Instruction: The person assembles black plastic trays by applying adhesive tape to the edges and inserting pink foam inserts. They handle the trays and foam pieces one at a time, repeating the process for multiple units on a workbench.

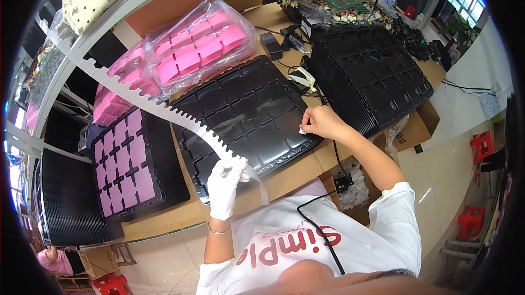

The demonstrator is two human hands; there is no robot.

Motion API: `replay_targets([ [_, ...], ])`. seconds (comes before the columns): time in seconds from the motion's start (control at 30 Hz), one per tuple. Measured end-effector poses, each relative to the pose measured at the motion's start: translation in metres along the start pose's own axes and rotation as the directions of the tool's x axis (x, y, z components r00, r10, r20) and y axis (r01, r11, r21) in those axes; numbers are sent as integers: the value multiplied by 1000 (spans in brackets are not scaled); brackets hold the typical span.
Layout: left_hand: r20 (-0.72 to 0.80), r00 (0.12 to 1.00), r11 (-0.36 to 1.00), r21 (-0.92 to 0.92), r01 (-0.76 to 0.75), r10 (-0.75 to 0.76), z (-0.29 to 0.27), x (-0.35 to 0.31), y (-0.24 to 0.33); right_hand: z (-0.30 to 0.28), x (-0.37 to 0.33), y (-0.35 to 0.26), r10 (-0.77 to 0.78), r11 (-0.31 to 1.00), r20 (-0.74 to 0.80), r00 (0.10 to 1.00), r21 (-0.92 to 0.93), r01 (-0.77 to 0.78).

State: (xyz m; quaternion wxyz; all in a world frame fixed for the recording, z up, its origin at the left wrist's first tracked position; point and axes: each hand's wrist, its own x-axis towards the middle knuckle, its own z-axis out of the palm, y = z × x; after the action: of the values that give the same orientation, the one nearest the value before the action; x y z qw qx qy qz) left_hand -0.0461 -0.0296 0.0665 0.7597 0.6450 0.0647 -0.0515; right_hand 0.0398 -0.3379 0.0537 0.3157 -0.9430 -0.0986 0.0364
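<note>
My left hand [227, 181], in a white glove, pinches a long whitish strip [139, 102] with a comb-like row of notches along one edge. The strip runs up to the far left, and a short tail of it hangs below the glove. Bare, my right hand [322, 122] pinches a small white piece [302, 130] between thumb and fingertips. That hand is over the right end of a black plastic tray [246, 110] with shallow compartments, lying in front of me. Whether the white piece touches the tray, I cannot tell.
Stacked black trays [372, 79] stand at the right, and a tray with pink pads [123, 166] lies at the left. Behind are bagged pink pads [199, 43], a black adapter [270, 46] and cables. A metal shelf frame [117, 11] crosses the upper left.
</note>
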Motion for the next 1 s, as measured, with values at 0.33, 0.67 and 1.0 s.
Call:
replay_targets([
  [0.33, -10, 1000, 1000, 11, -4, 4, 0, 0, -2, -2, -5, -12, 82, 997, 62, 995, -14, -81],
  [0.67, -9, 1000, 1000, 15, -15, 15, 0, -1, -2, -22, -57, 6, 46, 822, 24, 999, 567, -51],
  [1.0, 337, 942, 805, 562, -191, -12, -43, -65, -6, 59, -298, 158, 612, 641, -252, 749, -396, -657],
])
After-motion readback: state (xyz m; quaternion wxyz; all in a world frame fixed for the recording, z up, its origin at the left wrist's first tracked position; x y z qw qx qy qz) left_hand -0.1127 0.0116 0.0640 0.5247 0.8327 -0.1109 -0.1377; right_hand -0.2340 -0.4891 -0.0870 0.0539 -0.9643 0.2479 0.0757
